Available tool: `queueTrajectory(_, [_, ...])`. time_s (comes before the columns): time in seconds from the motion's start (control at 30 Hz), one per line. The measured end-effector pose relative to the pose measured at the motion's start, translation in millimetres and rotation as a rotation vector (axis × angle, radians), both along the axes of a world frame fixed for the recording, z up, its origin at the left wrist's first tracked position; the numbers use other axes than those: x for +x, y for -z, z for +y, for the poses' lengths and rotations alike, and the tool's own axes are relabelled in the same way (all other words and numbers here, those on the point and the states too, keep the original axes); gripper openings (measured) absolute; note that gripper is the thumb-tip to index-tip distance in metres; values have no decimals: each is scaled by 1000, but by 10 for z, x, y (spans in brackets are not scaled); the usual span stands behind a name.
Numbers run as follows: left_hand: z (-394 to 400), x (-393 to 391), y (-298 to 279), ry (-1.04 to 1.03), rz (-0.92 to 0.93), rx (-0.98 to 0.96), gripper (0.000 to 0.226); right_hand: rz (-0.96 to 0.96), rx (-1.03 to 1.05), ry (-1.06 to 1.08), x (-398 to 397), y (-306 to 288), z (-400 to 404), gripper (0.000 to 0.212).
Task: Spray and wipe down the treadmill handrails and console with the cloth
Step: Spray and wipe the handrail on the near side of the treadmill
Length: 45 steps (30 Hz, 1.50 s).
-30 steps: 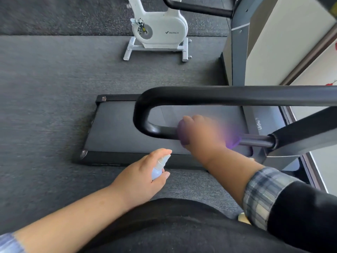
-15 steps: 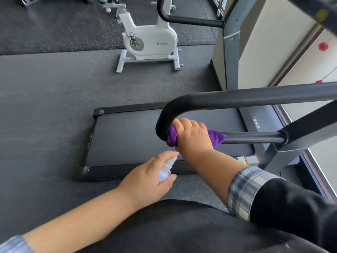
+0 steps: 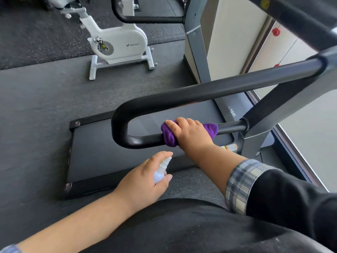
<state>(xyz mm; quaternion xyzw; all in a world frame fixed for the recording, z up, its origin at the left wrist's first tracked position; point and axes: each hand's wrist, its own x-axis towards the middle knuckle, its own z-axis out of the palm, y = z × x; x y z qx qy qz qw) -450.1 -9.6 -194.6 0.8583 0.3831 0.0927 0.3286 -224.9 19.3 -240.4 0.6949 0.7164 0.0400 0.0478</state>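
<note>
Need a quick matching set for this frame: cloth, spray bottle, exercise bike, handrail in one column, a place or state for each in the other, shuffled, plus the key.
1. cloth
2. spray bottle
3. exercise bike
4. handrail

A. standing on the floor, far side
B. held in the left hand
C. black U-shaped bar
D. wrapped round the lower bar under the right hand

Pairs: 1-D, 2-B, 3-A, 4-C

Gym: treadmill [image 3: 149, 154], exercise bike [image 3: 118, 44]
</note>
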Motion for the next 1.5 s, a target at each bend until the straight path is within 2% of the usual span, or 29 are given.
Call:
queueTrajectory(0.3, [-216, 859, -40, 29, -13, 9, 59, 28, 16, 124, 1380, 18, -477, 95])
queueTrajectory(0.4, [-283, 1074, -28, 8, -28, 12, 59, -72, -41, 141, 1547, 20, -562, 109])
queueTrajectory(0.5, [-328, 1195, -11, -29, -34, 11, 59, -86, -66, 131, 1536, 65, -524, 115])
queueTrajectory(0.67, [-407, 1033, 22, -110, -3, -12, 59, -17, 5, 73, 1493, 134, -388, 88])
queueTrajectory(0.77, [-401, 828, 49, -164, -9, -11, 60, 40, 42, 70, 1375, 125, -304, 79])
queueTrajectory(0.9, [-289, 499, 58, -189, -36, -22, 60, 117, 37, 11, 1048, 23, -176, 83])
queueTrajectory(1.0, [-158, 181, 35, -171, -47, -29, 59, 183, 22, -45, 451, -76, -42, 89])
queueTrajectory(1.07, [-69, -60, 14, -151, -43, -30, 59, 258, 35, -72, -1, -110, 79, 88])
queueTrajectory(1.1, [-23, -181, 4, -138, -37, -26, 60, 347, 65, -95, -209, -142, 133, 79])
queueTrajectory(1.2, [112, -554, -14, -85, -20, 11, 60, 790, 192, -54, -633, -248, 235, 29])
queueTrajectory(1.27, [195, -778, -23, -44, -24, 25, 60, 1062, 268, 37, -837, -287, 211, 18])
queueTrajectory(1.3, [233, -866, -28, -26, -28, 17, 60, 1132, 255, 73, -931, -283, 193, 23])
queueTrajectory(1.33, [266, -939, -33, -11, -37, 12, 60, 1140, 239, 79, -1025, -280, 176, 38])
queueTrajectory(1.4, [324, -1054, -38, 17, -49, 7, 60, 967, 218, 52, -1154, -226, 170, 64])
queueTrajectory(1.5, [392, -1158, -26, 74, -38, -2, 61, 687, 188, 90, -1233, -239, 239, 73])
